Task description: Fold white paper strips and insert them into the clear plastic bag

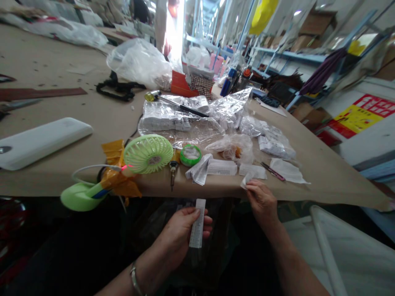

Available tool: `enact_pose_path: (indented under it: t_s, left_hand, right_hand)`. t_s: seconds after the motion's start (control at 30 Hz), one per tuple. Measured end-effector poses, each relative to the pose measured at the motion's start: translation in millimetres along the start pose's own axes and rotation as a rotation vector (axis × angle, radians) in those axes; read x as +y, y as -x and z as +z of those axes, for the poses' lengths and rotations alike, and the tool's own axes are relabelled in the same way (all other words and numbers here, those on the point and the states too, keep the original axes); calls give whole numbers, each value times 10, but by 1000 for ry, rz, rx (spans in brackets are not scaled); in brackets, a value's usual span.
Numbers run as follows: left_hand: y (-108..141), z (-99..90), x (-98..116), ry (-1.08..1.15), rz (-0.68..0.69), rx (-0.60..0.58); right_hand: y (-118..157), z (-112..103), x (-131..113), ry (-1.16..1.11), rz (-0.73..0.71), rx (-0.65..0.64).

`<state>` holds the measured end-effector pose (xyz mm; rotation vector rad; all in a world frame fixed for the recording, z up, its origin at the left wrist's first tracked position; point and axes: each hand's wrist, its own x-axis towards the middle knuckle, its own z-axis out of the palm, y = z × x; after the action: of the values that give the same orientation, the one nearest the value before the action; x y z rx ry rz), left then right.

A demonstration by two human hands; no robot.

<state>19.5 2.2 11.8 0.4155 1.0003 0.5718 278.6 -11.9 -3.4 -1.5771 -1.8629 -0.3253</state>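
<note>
My left hand (180, 234) holds a narrow printed white paper strip (197, 224) upright below the table edge. My right hand (262, 201) rests at the table's front edge, its fingers pinching the corner of a small white paper piece (247, 179). Just beyond it lie folded printed paper strips (210, 168) and a loose white sheet (285, 171). A slim pink and dark tool (273, 171) lies between them. Farther back, clear plastic bags (173, 117) hold stacks of printed paper.
The brown paper-covered table (61, 111) carries a green desk fan (148, 154), a green tape roll (190, 155), a white power bank (43, 142), and a long yellow-handled tool (177, 104). Loose plastic bags lie beyond. Blue shelving (286, 57) stands at the back right.
</note>
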Motion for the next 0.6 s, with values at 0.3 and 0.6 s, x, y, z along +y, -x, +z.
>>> enact_pose_path:
  t_s: [0.3,0.6]
  left_hand:
    - [55,14,37,82,16,-63]
    - [25,-117,2,286,127,-76]
  right_hand:
    - [77,27,-792,-518,-99,23]
    - [140,304,-1246,-488,-487,-247]
